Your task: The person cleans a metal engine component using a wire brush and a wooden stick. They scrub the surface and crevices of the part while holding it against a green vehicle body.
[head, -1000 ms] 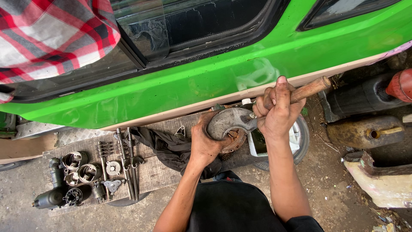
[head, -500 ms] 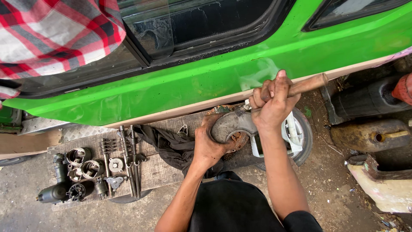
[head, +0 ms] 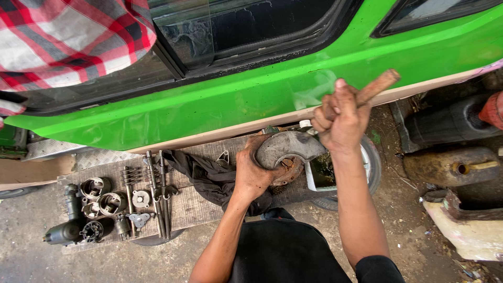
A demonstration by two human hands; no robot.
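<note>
Gripping a curved grey metal part over the wooden board, the left hand steadies it — the right hand clenches a wooden handle beside the green car body — engine parts lie on the board, dirt ground around.

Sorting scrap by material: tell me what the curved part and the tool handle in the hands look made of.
Curved part: apparently cast metal, dull grey, with rust-brown patches underneath. Tool handle in the right hand: probably wood, brown and matte, though rusted steel can't be excluded. The left hand steadies the part.
</note>
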